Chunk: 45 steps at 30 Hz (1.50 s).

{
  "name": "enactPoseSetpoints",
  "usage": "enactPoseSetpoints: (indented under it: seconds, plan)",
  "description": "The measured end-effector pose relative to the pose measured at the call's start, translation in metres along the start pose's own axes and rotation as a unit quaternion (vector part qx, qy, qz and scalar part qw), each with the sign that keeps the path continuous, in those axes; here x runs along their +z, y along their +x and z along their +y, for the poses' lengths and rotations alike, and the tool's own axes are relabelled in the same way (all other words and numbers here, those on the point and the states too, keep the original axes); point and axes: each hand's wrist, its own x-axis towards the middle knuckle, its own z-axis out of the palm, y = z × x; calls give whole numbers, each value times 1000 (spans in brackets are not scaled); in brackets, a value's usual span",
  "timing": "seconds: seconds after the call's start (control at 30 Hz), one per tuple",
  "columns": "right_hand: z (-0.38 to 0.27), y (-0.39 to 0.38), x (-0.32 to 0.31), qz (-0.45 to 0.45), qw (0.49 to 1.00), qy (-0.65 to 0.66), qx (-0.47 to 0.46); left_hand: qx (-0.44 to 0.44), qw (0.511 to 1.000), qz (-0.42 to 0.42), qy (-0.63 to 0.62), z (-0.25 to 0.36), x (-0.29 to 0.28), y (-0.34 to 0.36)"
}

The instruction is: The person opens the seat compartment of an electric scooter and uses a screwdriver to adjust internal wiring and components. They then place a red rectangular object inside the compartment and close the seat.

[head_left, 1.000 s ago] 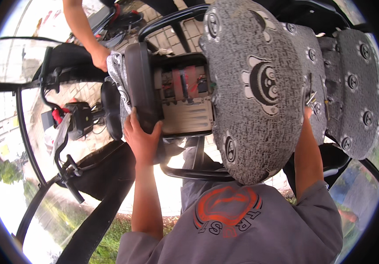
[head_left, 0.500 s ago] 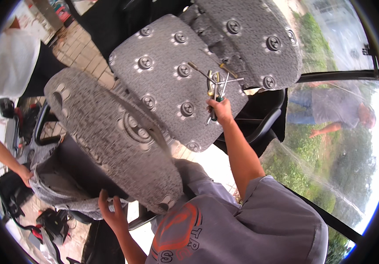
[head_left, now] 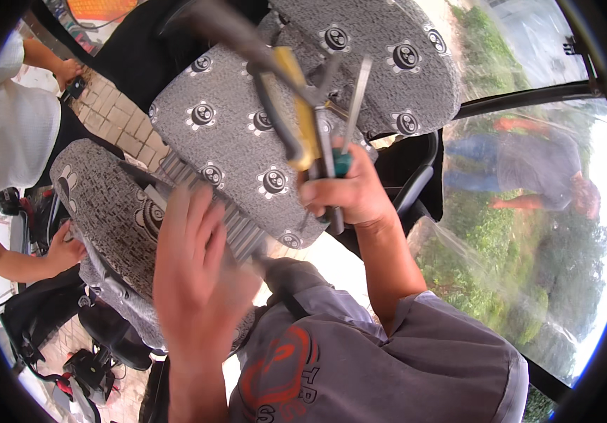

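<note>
My right hand (head_left: 349, 194) is closed round a bundle of hand tools, raised above a patterned grey seat cushion (head_left: 204, 144). Among them are pliers with yellow-and-black handles (head_left: 306, 127), a screwdriver with a green handle (head_left: 342, 162) and a dark three-armed wrench (head_left: 236, 35), smeared by motion. My left hand (head_left: 201, 275), also blurred, is open with its fingers stretched out, in front of a second patterned seat part (head_left: 99, 187). Nothing shows in it; whether it touches the fabric I cannot tell. Beside its fingers runs a grey ribbed strip (head_left: 243, 229).
A patterned backrest (head_left: 381, 74) adjoins the cushion, with a black armrest (head_left: 420, 169) nearby. On the left a person in a white shirt (head_left: 17, 134) has a hand (head_left: 63, 250) at the seat part. Clear plastic sheeting (head_left: 501, 233) hangs at right, showing a person's reflection.
My right hand has lifted the tools up towards me. My left hand has risen from the seat's lower edge to the right. The co-worker's lower hand has moved up; their other hand has appeared.
</note>
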Motion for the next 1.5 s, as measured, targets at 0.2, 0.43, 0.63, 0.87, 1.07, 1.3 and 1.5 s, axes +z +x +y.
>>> enactPoseSetpoints:
  seconds: [0.2, 0.43, 0.63, 0.87, 1.07, 1.3, 1.5]
  plan:
    - [-5, 18, 30, -27, 922, -375, -97, -101, 992, -41, 66, -23, 47, 80]
    - [10, 9, 25, -17, 880, -464, -101, -183, 973, -5, -143, -52, 48, 100]
    - [-12, -7, 25, -34, 934, -354, -43, -250, 943, 14, -218, -66, 43, 105]
    - [-4, 5, 4, 133, 934, -330, -41, -225, 951, 31, -209, -69, 47, 106]
    - [-9, 33, -7, 108, 986, 100, 75, -294, 932, 6, -213, -63, 53, 102]
    - [-17, 74, -3, 223, 918, 327, 8, -333, 910, -96, -228, -61, 58, 100]
    - [-1, 69, -5, 146, 922, -300, -199, -296, 932, -122, -167, -69, 58, 99]
